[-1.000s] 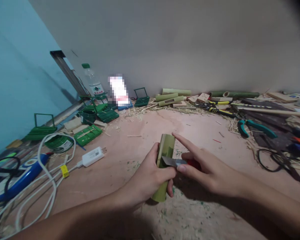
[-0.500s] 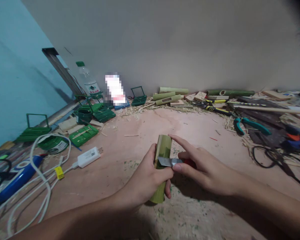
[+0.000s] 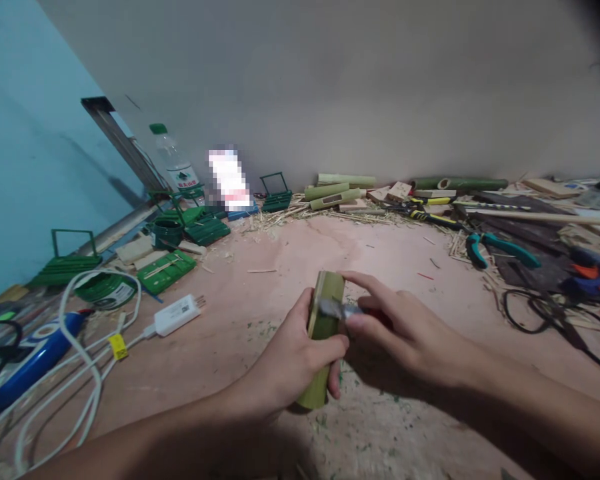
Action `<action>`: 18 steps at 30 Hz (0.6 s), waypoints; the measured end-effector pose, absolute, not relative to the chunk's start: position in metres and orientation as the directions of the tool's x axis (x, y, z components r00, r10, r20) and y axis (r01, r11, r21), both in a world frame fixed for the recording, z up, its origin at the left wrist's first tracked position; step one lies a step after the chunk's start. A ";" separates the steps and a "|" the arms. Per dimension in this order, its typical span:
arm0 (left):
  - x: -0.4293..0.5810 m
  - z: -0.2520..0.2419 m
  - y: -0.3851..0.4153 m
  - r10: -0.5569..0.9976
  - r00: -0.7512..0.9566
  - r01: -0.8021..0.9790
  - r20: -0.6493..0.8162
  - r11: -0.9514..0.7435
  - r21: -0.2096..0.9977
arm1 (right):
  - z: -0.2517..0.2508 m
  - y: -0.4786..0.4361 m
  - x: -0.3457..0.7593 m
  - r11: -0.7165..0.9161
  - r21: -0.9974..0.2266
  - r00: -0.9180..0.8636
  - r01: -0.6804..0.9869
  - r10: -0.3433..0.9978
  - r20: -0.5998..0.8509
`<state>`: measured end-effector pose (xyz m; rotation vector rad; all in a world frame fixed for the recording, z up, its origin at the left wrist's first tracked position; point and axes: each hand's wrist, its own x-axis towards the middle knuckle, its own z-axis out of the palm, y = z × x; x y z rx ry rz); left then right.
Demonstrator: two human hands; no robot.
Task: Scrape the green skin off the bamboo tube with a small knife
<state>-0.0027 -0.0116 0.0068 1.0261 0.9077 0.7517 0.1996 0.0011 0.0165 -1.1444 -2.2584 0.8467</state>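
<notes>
My left hand is wrapped round a short green bamboo piece, its thumb across the front. A pale strip runs along the bamboo's left edge. In my right hand is a knife, its blade smeared by motion and lying across the upper face of the bamboo. Most of its red handle is hidden in my palm. The right index finger stretches to the bamboo's top end. Small green shavings are scattered on the table below.
To the left lie a white charger with its cable, a blue tube and green-painted pieces. A bottle stands behind them. Along the wall are bamboo lengths; pliers and a glue gun lie at right.
The knife blade has moved a little up the bamboo, toward its top end, with my right hand. My left hand keeps its hold in nearly the same place.
</notes>
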 end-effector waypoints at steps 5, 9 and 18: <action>-0.002 0.009 -0.011 0.855 0.442 -0.107 -0.273 0.352 0.930 | 0.017 0.002 0.200 0.434 -0.732 -0.520 0.525 0.844 0.128; -0.003 0.009 -0.008 0.874 0.410 -0.114 -0.262 0.334 0.936 | 0.016 0.003 0.198 0.415 -0.747 -0.536 0.519 0.839 0.094; -0.006 0.012 -0.006 0.879 0.387 -0.111 -0.277 0.343 0.933 | 0.014 0.007 0.200 0.402 -0.769 -0.427 0.497 0.885 0.186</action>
